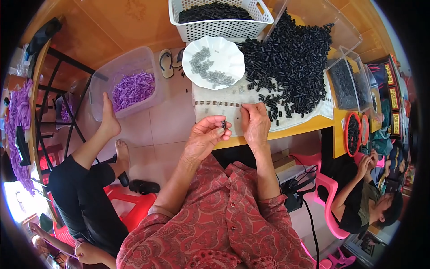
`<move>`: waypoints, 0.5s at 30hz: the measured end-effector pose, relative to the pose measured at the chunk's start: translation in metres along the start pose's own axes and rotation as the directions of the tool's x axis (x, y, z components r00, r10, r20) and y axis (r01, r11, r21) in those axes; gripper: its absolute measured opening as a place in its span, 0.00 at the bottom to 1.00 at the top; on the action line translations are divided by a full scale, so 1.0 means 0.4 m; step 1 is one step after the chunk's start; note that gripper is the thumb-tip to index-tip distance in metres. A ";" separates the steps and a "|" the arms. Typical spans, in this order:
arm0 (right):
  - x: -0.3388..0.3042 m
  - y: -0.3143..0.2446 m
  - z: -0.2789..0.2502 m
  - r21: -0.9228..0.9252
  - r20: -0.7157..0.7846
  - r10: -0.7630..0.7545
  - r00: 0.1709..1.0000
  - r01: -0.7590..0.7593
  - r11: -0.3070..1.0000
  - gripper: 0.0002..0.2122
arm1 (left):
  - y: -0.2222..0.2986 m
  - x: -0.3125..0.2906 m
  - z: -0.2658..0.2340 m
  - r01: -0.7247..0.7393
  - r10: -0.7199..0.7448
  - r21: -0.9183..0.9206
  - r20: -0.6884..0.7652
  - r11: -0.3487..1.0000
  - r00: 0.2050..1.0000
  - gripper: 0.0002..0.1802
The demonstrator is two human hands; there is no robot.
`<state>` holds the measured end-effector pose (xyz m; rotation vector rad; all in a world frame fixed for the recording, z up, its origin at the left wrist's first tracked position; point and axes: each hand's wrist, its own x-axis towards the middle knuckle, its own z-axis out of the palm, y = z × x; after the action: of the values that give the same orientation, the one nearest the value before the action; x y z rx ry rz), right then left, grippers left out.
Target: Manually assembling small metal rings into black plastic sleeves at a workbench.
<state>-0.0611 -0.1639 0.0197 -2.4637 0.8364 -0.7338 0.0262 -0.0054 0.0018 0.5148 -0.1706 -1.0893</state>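
Between the thumb and fingers of my left hand [207, 135] is a small black tube-shaped piece [223, 124], held upright just off the table's front edge. My right hand [256, 123] rests close beside it over the white cloth [204, 117], fingers curled in; whatever its fingertips hold, if anything, is hidden. A big heap of similar black pieces [291, 62] covers the cloth beyond my right hand. Past my left hand stands a white scalloped plate [237, 54] with small clear pieces [217, 77] on it.
A white perforated basket [197, 31] of black pieces stands behind the plate. Clear boxes [349, 85] line the right side. On the floor, a clear tub [96, 96] holds purple pieces. One person sits with legs stretched out [85, 188] at left; another person [371, 206] works at right.
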 end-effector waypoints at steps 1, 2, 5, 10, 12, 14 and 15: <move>0.000 -0.001 0.002 0.003 0.006 -0.003 1.000 0.003 1.000 0.06 | 0.000 0.001 -0.002 -0.004 0.004 -0.001 -0.006 1.000 1.000 0.16; 0.000 -0.002 0.004 0.013 -0.006 -0.002 1.000 0.002 1.000 0.06 | -0.001 0.001 -0.006 -0.018 0.018 -0.006 0.006 1.000 1.000 0.16; -0.001 -0.009 0.002 -0.002 -0.016 -0.008 1.000 0.008 1.000 0.04 | -0.003 0.000 -0.002 -0.039 0.039 -0.008 -0.003 0.999 0.999 0.16; -0.015 -0.012 -0.004 0.040 -0.088 -0.047 0.995 0.050 0.998 0.05 | -0.004 -0.002 0.004 -0.056 0.055 -0.022 -0.022 0.998 0.998 0.15; -0.026 -0.015 -0.016 0.189 -0.069 -0.061 0.996 0.073 0.979 0.04 | -0.002 -0.003 0.013 -0.105 0.106 0.023 -0.028 0.994 0.994 0.17; -0.046 -0.040 -0.038 0.386 0.043 0.088 0.995 -0.098 0.917 0.03 | -0.005 -0.005 0.019 -0.129 0.132 0.086 -0.032 0.988 0.991 0.17; -0.056 -0.050 -0.048 0.545 0.177 0.209 0.962 -0.273 0.793 0.03 | -0.007 -0.005 0.021 -0.153 0.159 0.150 -0.030 0.977 0.987 0.17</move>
<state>-0.0794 -0.1391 0.0380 -1.8053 0.7407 -0.6336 0.0198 -0.0072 0.0080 0.6456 -0.2518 -0.9163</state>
